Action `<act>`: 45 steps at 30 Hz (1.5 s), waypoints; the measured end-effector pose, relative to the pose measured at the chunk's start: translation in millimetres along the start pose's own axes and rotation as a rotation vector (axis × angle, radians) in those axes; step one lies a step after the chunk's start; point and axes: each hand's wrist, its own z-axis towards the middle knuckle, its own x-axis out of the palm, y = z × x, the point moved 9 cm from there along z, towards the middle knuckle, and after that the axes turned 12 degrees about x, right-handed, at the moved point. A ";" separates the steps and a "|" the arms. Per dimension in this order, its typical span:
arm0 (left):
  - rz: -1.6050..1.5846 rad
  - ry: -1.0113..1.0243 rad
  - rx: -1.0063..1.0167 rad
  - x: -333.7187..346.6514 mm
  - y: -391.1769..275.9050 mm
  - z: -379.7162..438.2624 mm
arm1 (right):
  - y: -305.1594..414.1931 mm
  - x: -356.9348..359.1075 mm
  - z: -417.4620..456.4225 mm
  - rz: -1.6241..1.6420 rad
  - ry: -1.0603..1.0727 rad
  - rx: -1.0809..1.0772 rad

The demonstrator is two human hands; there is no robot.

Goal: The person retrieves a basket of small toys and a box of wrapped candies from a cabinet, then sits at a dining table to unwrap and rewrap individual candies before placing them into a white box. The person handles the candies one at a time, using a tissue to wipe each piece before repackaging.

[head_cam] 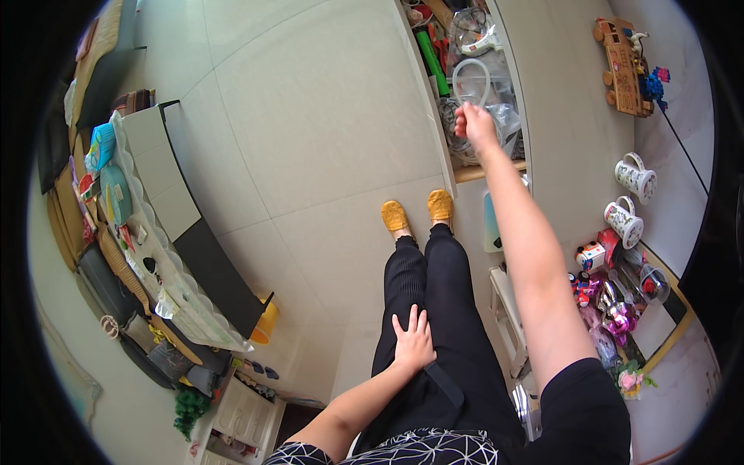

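My right hand [476, 125] is closed on a loop of clear tubing [472, 72], held over an open drawer [469, 173]. In the drawer lie a green cylinder [432, 61], a white plastic item [481, 42] in clear wrapping, coiled cords [459, 136] and clear plastic bags [504, 119]. Part of the contents is hidden beneath my hand and forearm. My left hand [414, 343] rests on my thigh in black trousers, its fingers spread and holding nothing.
Right of the drawer, the cabinet top bears a wooden toy truck [623, 72] and two patterned mugs [636, 177]. Toys crowd a tray [668, 343] at lower right. A low table with a lace cloth [192, 296] stands left, beside a yellow bin [265, 322]. Tiled floor [325, 104] lies between.
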 end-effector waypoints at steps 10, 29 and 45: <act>-0.008 0.036 0.014 -2.8 10.1 -1.3 | 14.7 9.5 72.2 -0.220 -0.078 0.350; -0.077 -0.039 -0.007 -11.9 20.2 1.0 | 58.1 73.3 65.2 -0.826 -0.437 -0.629; -0.112 -0.084 -0.019 -17.4 20.9 -2.9 | 54.1 57.4 10.2 -2.421 -0.694 -0.797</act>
